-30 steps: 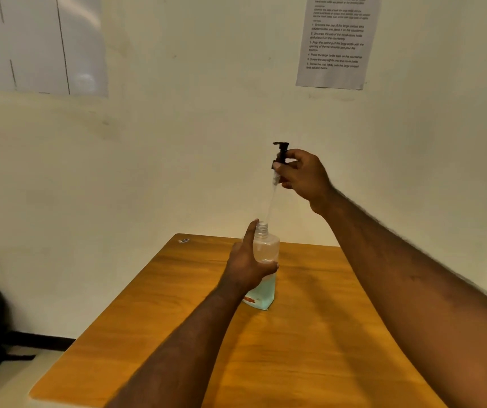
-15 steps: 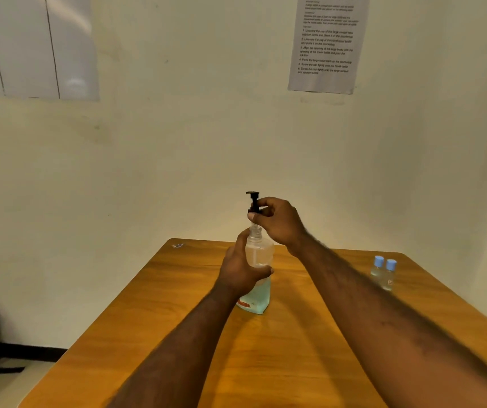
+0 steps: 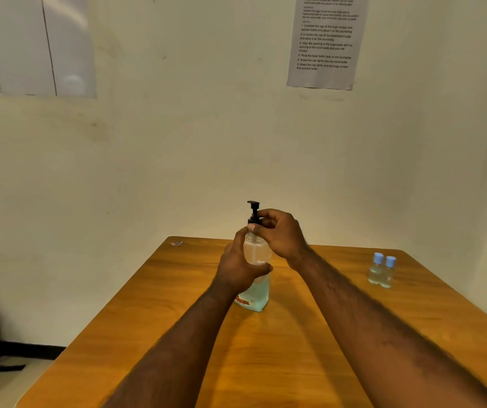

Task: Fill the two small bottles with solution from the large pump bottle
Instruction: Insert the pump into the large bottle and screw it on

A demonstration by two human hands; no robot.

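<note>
- Fingers (image 3: 266, 215) and thumb of the right hand (image 3: 282, 235) are curled in and pinch the black collar of the pump head (image 3: 253, 212), right at the bottle neck.
- Left hand (image 3: 236, 269) wraps the upper body of the large pump bottle (image 3: 256, 293). Fingers curl round the front, and the thumb points up toward the neck. The grip is steadying the bottle, not lifting it.
- Large pump bottle stands upright on the wooden table (image 3: 295, 354), about mid-table. Pale blue-green solution shows in its lower part; the upper part looks clear.
- Pump head sits in line with the neck, nozzle pointing left. Cannot tell whether the collar is threaded fully home.
- Two small bottles (image 3: 382, 272) stand upright side by side, touching or nearly so, near the table's far right edge. They are well apart from the pump bottle. Both carry blue caps.
- Small bottles look to hold pale liquid, but the level is too small to read.
- Judgement: the step in hand is turning the pump collar. If the small bottles are filled, only tightening remains. If not, uncapping, filling and recapping are all left.
- Printed sheet (image 3: 326, 42) is taped to the wall above.
</note>
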